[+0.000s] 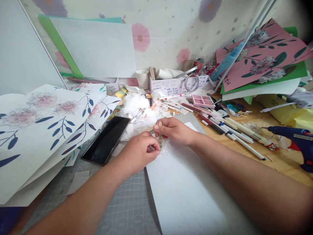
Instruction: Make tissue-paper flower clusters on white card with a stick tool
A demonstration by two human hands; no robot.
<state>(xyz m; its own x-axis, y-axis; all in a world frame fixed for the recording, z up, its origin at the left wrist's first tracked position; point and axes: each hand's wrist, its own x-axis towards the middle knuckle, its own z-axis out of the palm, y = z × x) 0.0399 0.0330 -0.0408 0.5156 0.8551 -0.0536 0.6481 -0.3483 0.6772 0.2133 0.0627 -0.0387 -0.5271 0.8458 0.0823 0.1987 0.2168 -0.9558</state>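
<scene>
My right hand (177, 130) is closed on a small flat wooden stick (160, 138) with greenish marks, held upright between thumb and fingers. Just left of the stick's lower end, my left hand (139, 151) is pinched; what lies between its fingertips is too small to make out. A crumpled, translucent whitish scrap (165, 148) sits by the stick's lower end. Beneath both hands, a white sheet of paper (181, 192) lies on a grey gridded cutting mat (127, 205).
A black phone (107, 138) lies left of my hands, beside flower-decorated sheets (56, 130). White fluff and scraps (137, 104) are heaped behind. Several pens (234, 133) and a blue glue gun (290, 133) are at right. Paper cups (142, 79) stand near a handwritten-on white box (168, 85).
</scene>
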